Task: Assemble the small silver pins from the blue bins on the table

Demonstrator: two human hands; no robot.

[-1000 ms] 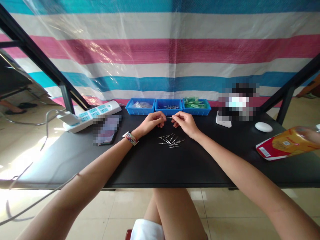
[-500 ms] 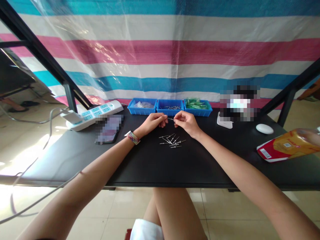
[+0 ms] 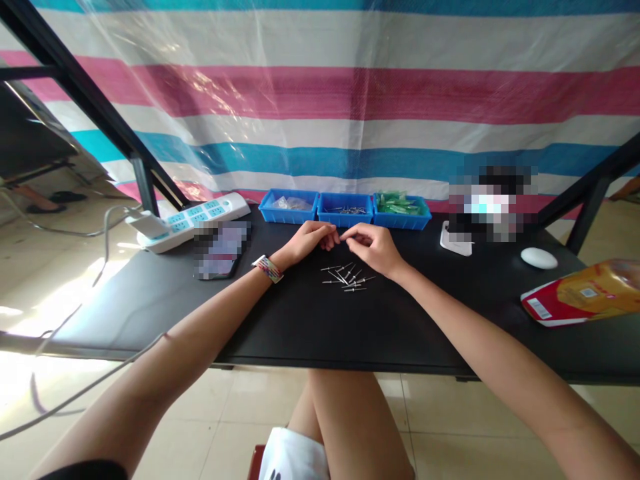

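Behind a small pile of silver blind rivets (image 3: 345, 277) on the black table, my two hands almost meet at the fingertips. My left hand (image 3: 311, 241), with a woven band on its wrist, is closed with curled fingers; a thin bit of a blind rivet seems to show at its fingertips, the rest being hidden. From the right, my right hand (image 3: 374, 248) reaches in with index finger and thumb bent close together. Whether anything sits in that pinch I cannot make out. Just beyond the hands, a blue bin (image 3: 345, 217) holds more rivets.
Another blue bin (image 3: 289, 217) with clear plastic bags and a third blue bin (image 3: 403, 221) with green packets flank the middle one. Leftward lie a power strip (image 3: 195, 220) and a phone (image 3: 223, 250). A white case (image 3: 456, 241), a white mouse-like object (image 3: 539, 258) and a bottle (image 3: 580, 293) lie right.
The rivet that spanned the gap between both hands is now mostly out of sight, and the fingertips are closer together. The whole view has shifted slightly.
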